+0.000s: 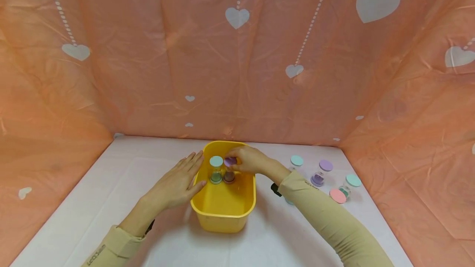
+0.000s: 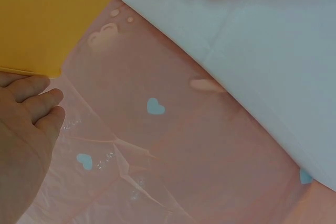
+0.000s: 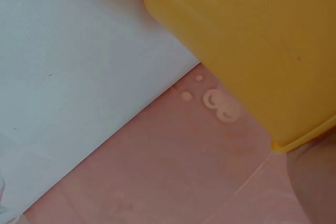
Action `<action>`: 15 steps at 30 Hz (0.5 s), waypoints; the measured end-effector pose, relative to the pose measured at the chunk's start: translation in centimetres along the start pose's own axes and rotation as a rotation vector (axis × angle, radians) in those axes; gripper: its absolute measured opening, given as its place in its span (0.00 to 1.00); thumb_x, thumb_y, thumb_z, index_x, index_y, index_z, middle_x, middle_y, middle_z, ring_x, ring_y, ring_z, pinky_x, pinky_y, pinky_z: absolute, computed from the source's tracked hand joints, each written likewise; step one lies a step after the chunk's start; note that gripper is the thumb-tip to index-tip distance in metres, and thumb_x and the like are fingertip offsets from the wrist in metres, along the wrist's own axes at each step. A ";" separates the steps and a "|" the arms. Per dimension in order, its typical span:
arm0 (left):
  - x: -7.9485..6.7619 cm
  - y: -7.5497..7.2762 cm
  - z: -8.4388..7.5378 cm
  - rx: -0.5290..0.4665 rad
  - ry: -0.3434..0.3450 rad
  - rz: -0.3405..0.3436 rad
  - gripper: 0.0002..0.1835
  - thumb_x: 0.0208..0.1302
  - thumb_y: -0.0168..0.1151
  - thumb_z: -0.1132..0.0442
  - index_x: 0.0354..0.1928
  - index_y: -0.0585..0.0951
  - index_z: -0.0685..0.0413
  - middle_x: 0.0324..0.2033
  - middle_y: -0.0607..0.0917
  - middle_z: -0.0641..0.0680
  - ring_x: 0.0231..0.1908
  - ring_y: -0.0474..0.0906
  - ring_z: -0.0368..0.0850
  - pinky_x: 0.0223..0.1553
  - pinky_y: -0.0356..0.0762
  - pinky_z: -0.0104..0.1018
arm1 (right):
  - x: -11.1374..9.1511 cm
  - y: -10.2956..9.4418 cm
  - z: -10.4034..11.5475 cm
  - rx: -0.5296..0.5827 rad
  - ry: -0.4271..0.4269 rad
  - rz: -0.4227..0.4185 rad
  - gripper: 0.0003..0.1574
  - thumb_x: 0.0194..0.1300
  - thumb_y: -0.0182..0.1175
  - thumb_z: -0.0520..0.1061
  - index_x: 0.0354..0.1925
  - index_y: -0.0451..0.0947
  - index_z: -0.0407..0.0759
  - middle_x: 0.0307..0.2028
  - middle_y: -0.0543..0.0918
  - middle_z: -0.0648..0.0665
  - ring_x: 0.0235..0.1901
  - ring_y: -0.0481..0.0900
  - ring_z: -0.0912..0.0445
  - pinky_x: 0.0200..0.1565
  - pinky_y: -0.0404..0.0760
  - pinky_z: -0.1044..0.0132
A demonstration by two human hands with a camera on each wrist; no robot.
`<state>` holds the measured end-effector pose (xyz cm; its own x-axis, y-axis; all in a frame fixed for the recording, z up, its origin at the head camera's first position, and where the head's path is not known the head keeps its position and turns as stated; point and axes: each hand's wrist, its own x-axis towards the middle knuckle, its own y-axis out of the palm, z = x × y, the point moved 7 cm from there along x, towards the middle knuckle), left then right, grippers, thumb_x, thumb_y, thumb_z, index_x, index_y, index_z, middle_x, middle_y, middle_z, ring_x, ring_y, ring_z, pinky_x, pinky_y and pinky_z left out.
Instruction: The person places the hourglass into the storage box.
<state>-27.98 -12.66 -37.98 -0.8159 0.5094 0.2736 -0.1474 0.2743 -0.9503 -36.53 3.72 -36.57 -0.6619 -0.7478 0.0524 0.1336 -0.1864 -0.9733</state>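
Observation:
A yellow tub (image 1: pixel 222 201) stands in the middle of the white table. Inside it are two small hourglasses standing upright side by side: one with a light blue cap (image 1: pixel 216 161) on the left, one with a purple cap (image 1: pixel 229 162) on the right. My right hand (image 1: pixel 250 160) reaches over the tub's right rim and pinches the purple-capped hourglass near its top. With fingers straight, my left hand (image 1: pixel 178 182) rests along the tub's left rim. In the left wrist view its fingertips (image 2: pixel 50 116) lie at the edge of the yellow tub (image 2: pixel 47 19).
On the table's right side stand several more hourglasses, with a light blue cap (image 1: pixel 296 160), a purple cap (image 1: pixel 325 165) and a mint cap (image 1: pixel 353 180). A pink-capped one (image 1: pixel 337 196) leans or lies near the mint one. Pink heart-patterned cloth (image 1: pixel 237 73) walls the table.

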 end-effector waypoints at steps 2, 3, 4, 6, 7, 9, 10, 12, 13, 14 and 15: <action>0.0 0.0 0.0 0.002 0.001 0.002 0.41 0.69 0.45 0.40 0.72 0.55 0.62 0.73 0.52 0.58 0.72 0.48 0.57 0.70 0.49 0.53 | 0.0 -0.1 0.0 0.007 -0.009 -0.007 0.22 0.60 0.65 0.48 0.53 0.80 0.45 0.50 0.82 0.48 0.47 0.78 0.56 0.54 0.77 0.63; 0.0 0.0 0.0 0.002 0.003 0.002 0.41 0.69 0.44 0.40 0.72 0.55 0.63 0.73 0.52 0.58 0.72 0.48 0.57 0.70 0.50 0.53 | -0.1 -0.1 0.0 0.015 -0.015 -0.009 0.22 0.60 0.65 0.48 0.53 0.80 0.45 0.50 0.82 0.48 0.48 0.78 0.56 0.54 0.76 0.63; 0.0 0.0 0.0 0.001 0.003 0.002 0.41 0.69 0.44 0.39 0.72 0.55 0.62 0.73 0.52 0.58 0.72 0.47 0.57 0.70 0.50 0.53 | -0.1 -0.1 0.0 0.024 -0.021 -0.011 0.22 0.60 0.65 0.47 0.53 0.80 0.44 0.50 0.82 0.47 0.48 0.78 0.55 0.55 0.76 0.63; 0.1 0.0 0.0 0.002 0.006 0.001 0.41 0.69 0.44 0.40 0.72 0.55 0.63 0.73 0.53 0.58 0.72 0.48 0.57 0.70 0.50 0.53 | -0.2 -0.2 0.0 0.037 -0.022 -0.017 0.22 0.61 0.64 0.47 0.53 0.80 0.43 0.51 0.82 0.47 0.49 0.77 0.55 0.56 0.75 0.63; 0.1 0.0 0.0 0.002 0.007 0.000 0.41 0.69 0.44 0.40 0.72 0.55 0.63 0.73 0.53 0.59 0.72 0.48 0.57 0.70 0.50 0.53 | -0.3 -0.3 0.0 0.042 -0.021 -0.021 0.23 0.61 0.64 0.48 0.54 0.79 0.43 0.51 0.81 0.46 0.50 0.77 0.54 0.57 0.75 0.62; 0.1 0.0 -0.1 0.001 0.009 0.000 0.41 0.69 0.44 0.39 0.72 0.55 0.63 0.73 0.53 0.59 0.72 0.48 0.57 0.70 0.49 0.53 | -0.6 -0.4 0.0 0.049 -0.015 -0.032 0.23 0.62 0.63 0.49 0.54 0.79 0.43 0.52 0.81 0.46 0.53 0.76 0.54 0.59 0.73 0.61; 0.1 0.0 -0.1 0.001 0.009 0.000 0.41 0.69 0.44 0.40 0.72 0.55 0.63 0.73 0.53 0.59 0.72 0.48 0.57 0.70 0.49 0.53 | -0.7 -0.5 0.0 0.053 -0.013 -0.041 0.23 0.62 0.63 0.49 0.55 0.79 0.43 0.53 0.80 0.46 0.54 0.76 0.53 0.60 0.72 0.60; 0.1 0.0 -0.1 0.002 0.011 -0.002 0.41 0.69 0.45 0.40 0.72 0.55 0.63 0.72 0.53 0.59 0.72 0.48 0.57 0.70 0.49 0.53 | -1.2 -0.8 0.0 0.068 -0.006 -0.063 0.24 0.63 0.62 0.50 0.56 0.78 0.43 0.55 0.79 0.47 0.56 0.75 0.53 0.62 0.71 0.59; 0.1 0.0 -0.1 0.001 0.011 -0.002 0.40 0.69 0.45 0.40 0.72 0.55 0.63 0.72 0.53 0.59 0.72 0.48 0.57 0.70 0.49 0.53 | -1.4 -1.0 0.1 0.072 -0.006 -0.077 0.24 0.63 0.62 0.50 0.56 0.78 0.44 0.55 0.79 0.47 0.57 0.74 0.53 0.62 0.70 0.59; 0.1 0.0 -0.1 0.000 0.010 -0.003 0.40 0.69 0.45 0.40 0.72 0.55 0.63 0.72 0.53 0.59 0.72 0.47 0.57 0.70 0.49 0.53 | -1.7 -1.3 0.2 0.080 -0.005 -0.094 0.24 0.64 0.61 0.50 0.56 0.78 0.44 0.56 0.79 0.47 0.58 0.74 0.53 0.63 0.69 0.58; 0.1 0.0 -0.1 0.000 0.010 -0.004 0.40 0.69 0.45 0.40 0.72 0.55 0.63 0.72 0.53 0.59 0.72 0.47 0.57 0.70 0.49 0.54 | -2.0 -1.5 0.3 0.088 -0.010 -0.116 0.24 0.64 0.61 0.49 0.56 0.77 0.44 0.56 0.79 0.47 0.58 0.73 0.52 0.63 0.69 0.57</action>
<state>-28.00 -12.58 -37.99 -0.8098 0.5163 0.2785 -0.1503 0.2763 -0.9492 -35.18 5.34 -35.17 -0.6694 -0.7241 0.1662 0.1206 -0.3267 -0.9374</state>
